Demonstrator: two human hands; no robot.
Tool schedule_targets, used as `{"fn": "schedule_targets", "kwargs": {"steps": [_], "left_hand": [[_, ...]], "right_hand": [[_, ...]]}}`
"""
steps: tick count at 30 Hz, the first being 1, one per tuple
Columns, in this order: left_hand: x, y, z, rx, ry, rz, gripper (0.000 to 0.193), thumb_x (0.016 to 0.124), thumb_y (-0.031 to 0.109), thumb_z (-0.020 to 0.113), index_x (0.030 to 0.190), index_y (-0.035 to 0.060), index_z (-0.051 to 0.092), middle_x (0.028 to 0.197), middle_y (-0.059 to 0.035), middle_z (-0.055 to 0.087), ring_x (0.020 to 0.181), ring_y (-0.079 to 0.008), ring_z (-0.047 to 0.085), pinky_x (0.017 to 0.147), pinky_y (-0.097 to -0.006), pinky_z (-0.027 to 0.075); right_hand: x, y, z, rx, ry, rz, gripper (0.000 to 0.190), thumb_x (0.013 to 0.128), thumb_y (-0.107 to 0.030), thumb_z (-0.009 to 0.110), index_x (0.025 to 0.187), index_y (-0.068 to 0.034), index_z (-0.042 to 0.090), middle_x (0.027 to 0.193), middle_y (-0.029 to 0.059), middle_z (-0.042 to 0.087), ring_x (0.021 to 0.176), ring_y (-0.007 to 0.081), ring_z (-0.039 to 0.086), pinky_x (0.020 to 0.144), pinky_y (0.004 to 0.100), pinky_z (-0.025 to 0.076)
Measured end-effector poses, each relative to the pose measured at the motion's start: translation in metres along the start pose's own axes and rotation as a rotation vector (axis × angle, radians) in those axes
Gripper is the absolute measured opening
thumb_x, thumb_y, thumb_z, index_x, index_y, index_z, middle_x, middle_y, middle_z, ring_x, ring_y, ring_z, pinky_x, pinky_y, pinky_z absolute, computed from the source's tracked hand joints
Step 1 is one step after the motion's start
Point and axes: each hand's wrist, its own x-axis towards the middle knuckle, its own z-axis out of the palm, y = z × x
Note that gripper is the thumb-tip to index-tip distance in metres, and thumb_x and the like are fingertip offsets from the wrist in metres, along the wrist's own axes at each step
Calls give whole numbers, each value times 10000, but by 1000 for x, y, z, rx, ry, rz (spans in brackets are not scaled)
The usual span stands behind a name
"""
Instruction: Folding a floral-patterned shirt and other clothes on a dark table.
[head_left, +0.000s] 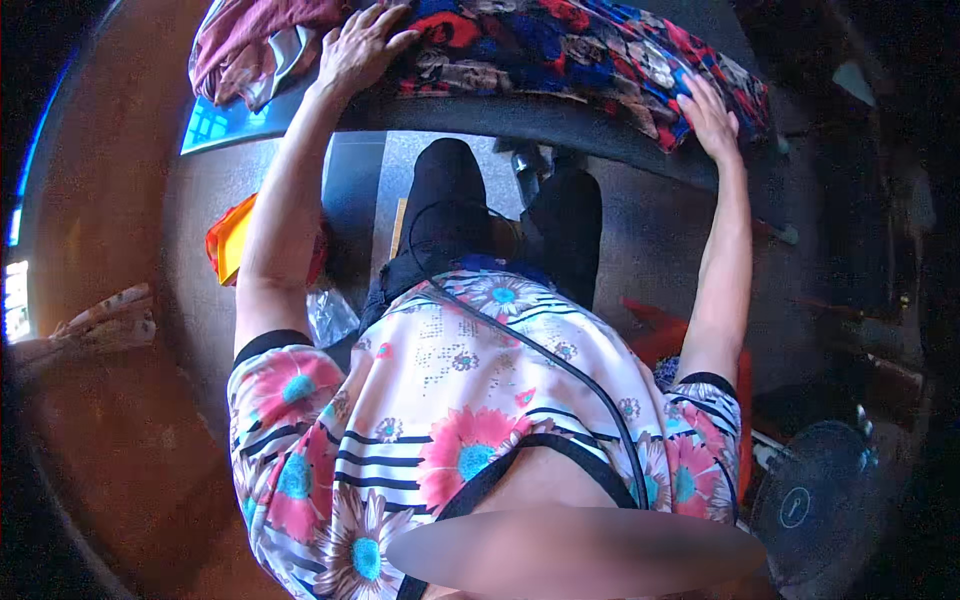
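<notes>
A cloth printed in red, blue and beige (525, 52) lies bunched lengthwise along the dark table (480, 112) before me. My left hand (364, 49) is palm down at the cloth's left end, thumb spread, its fingertips near the picture's upper rim. On the right, my right hand (709, 116) rests at the cloth's other end with its fingers apart. Neither hand visibly grips the fabric. A pink cloth (247, 45) with a pale printed part lies in a heap left of my left hand, beside a glossy blue-lit surface (217, 124).
Below the table edge, an orange and yellow container or bag (232, 240) and clear plastic (330, 315) show beside my left arm. Something red (660, 330) stands by my right side. A dark round object (810, 502) is at lower right. A black cable (555, 360) crosses my shirt.
</notes>
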Motion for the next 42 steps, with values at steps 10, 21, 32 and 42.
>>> {"fn": "schedule_targets", "kwargs": {"steps": [10, 21, 32, 42], "left_hand": [[31, 6, -52, 259, -419, -11, 591, 869, 584, 563, 1358, 256, 512, 1343, -105, 558, 1242, -350, 531, 994, -596, 372], [111, 129, -9, 106, -200, 425, 424, 970, 487, 459, 1323, 266, 540, 1337, -60, 558, 1289, -257, 490, 1002, -536, 386], [119, 68, 45, 121, -133, 100, 708, 868, 759, 379, 1448, 354, 416, 1503, -81, 397, 1412, -333, 304, 1102, -589, 240], [119, 81, 26, -51, 93, 144, 670, 907, 655, 455, 1418, 221, 466, 1434, -97, 477, 1380, -290, 370, 1105, -553, 249]], "right_hand": [[11, -39, -53, 24, -286, 5, 639, 901, -579, 526, 1390, -166, 511, 1485, 101, 433, 1378, 287, 392, 1096, 529, 296], [110, -44, 4, -45, -65, -165, 542, 953, -535, 461, 1417, -255, 482, 1519, 25, 399, 1418, 228, 328, 1087, 601, 248], [110, -37, 32, 18, 121, 106, 508, 947, -522, 480, 1394, -283, 497, 1500, 62, 414, 1401, 294, 337, 1095, 657, 185], [103, -33, 19, 46, 654, -14, 535, 937, -490, 522, 1411, -247, 467, 1460, 103, 441, 1348, 313, 402, 1064, 596, 302]]}}
